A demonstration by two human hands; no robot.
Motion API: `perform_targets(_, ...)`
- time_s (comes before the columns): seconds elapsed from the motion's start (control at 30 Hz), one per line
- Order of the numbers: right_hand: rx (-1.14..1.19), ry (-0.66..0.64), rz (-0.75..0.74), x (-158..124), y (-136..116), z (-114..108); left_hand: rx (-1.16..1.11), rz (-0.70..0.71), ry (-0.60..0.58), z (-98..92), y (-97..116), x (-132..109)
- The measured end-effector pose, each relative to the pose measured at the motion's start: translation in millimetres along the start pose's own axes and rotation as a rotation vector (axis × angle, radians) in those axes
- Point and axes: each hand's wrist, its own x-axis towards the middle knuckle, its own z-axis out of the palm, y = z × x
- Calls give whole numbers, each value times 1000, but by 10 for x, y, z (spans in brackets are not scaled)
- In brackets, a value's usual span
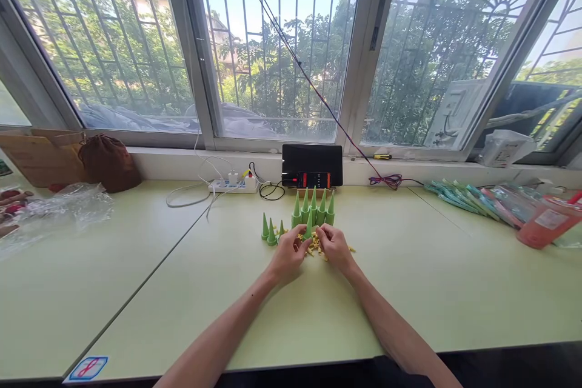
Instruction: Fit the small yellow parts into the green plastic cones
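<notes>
Upright between my hands stands a green cone (309, 227), and the fingers of my left hand (290, 253) are closed around its lower part. My right hand (335, 246) has its thumb and fingers pinched together close to the cone's right side; whatever they hold is too small to make out. Small yellow pieces (317, 248) lie scattered beneath and between both hands. Directly behind, several tall green cones (313, 205) stand in a tight group. A few separate green cones (271, 236) are on the table left of my left hand.
Behind the cones a black tablet (311, 160) leans on the sill with a phone (313, 180) before it. A power strip (234, 184) with cables is to its left. Plastic packets (468, 200) and a red cup (548, 224) sit right; a brown bag (110, 163) sits left.
</notes>
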Motion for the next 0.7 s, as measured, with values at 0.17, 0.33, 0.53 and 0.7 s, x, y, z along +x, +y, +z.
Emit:
perform_targets(0.17,-10,16,-12,1,16,22,-3,4,6,12,-29,1)
perform_targets(0.33,6,16,-18,3,9,28,0,11,9,11,-29,2)
perform_targets(0.53,20,12,4,-15,-6,28,-16,16,2,5,-10,-1)
perform_targets(0.7,19,14,29,-22,-9,41,-3,19,1,14,-7,1)
